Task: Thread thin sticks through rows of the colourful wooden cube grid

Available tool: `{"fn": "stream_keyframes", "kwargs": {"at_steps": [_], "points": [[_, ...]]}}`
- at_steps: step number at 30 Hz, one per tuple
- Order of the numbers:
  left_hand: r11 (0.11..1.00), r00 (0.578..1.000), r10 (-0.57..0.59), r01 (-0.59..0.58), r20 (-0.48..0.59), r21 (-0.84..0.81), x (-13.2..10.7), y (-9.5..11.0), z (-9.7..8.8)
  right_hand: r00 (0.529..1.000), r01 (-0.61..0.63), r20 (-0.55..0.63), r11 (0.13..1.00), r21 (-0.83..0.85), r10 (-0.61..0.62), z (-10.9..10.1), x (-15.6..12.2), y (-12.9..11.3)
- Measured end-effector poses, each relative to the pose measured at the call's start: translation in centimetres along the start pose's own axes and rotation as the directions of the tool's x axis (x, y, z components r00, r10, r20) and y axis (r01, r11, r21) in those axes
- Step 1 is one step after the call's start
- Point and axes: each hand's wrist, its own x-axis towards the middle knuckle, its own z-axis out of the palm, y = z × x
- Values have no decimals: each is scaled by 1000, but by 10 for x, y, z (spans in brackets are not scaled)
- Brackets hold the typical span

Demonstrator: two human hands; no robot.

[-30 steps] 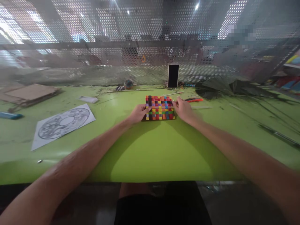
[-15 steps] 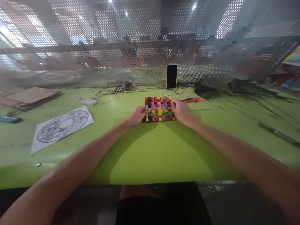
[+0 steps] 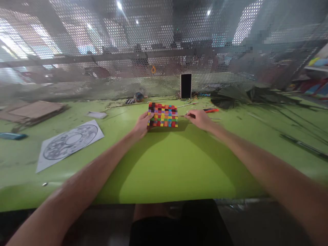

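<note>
The left hand (image 3: 142,124) is grasping a checked mat (image 3: 164,118) by its left edge above the table (image 3: 164,164), while the right hand (image 3: 200,119) is pinching a thin strip (image 3: 181,116) beside the mat's right edge.

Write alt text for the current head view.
A person's left hand holds a colorful checkered panel over a green table, while the right hand, beside it, pinches what looks like a thin strip. Behind stands a dark screen.

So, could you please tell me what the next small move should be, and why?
I'd probably draw the thin pale strip gently rightward: the right hand seems to pinch it just right of the checkered piece, whose left side the left hand grips.
</note>
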Motion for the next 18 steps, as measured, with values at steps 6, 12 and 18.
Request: {"fn": "stream_keyframes", "kwargs": {"at_steps": [6,12,18], "points": [[999,997,51,-51,61,-4,5,-2,-6,995,88,-40,996,25,-87,14,-5,-5],[996,997,63,-66,54,66,8,-7,-9,996,77,-52,997,-20,-78,18,-7,-7],[994,994,100,-102,47,47,10,-7,-7,996,52,-68,998,-44,-55,16,-9,-16]]}}
